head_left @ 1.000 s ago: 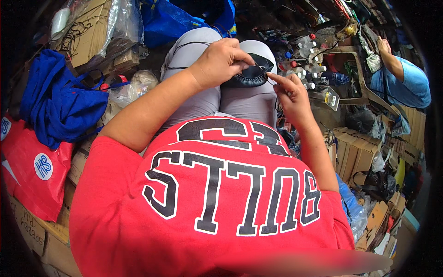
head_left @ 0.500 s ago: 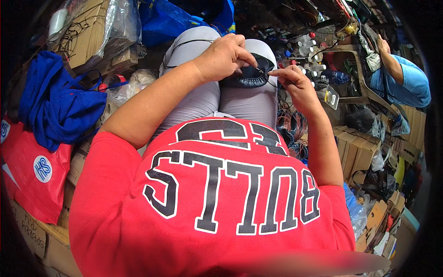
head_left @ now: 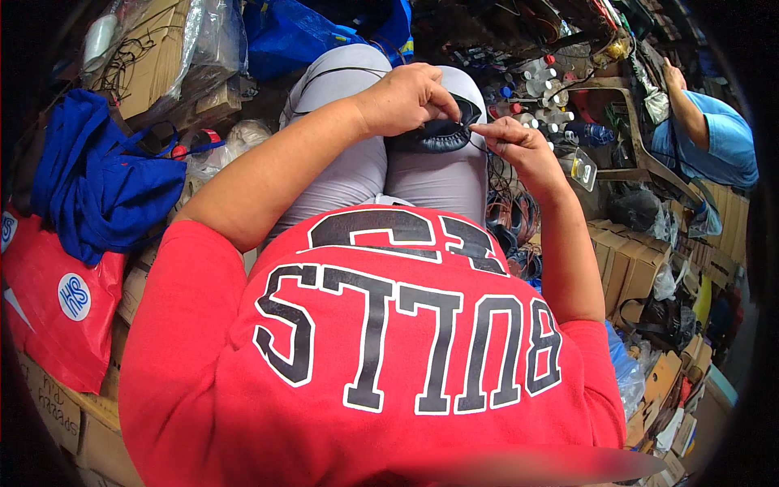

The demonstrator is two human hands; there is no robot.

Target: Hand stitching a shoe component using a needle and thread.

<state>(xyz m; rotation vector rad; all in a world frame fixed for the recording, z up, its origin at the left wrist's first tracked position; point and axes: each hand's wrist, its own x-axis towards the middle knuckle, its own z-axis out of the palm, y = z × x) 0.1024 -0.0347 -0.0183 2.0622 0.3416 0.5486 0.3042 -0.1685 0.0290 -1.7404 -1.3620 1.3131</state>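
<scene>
On my thighs, between the knees, rests a shiny black leather piece [head_left: 442, 142] with a puckered rim, shaped like a shoe. My left hand [head_left: 404, 99] reaches over it from the left, thumb and fingers pinched together at the rim. From the right, my right hand [head_left: 522, 148] closes thumb and forefinger just beside the same edge. Whatever each pinch holds is too small to make out. A thin dark strand runs near my right fingers. The inside of the leather piece is partly hidden by my left fingers.
Blue cloth bag [head_left: 105, 174] and red plastic bag [head_left: 61, 308] lie at left, cardboard [head_left: 146, 61] behind. Several bottles [head_left: 540, 77] stand beyond my right knee, near a worn chair frame [head_left: 625, 122]. A person in a blue shirt [head_left: 722, 146] sits far right; boxes [head_left: 621, 260] are stacked nearer.
My left fingers have shifted slightly right and down, closer to my right fingertips. The thin shiny bit seen between the hands before is now hidden. My right hand has barely moved.
</scene>
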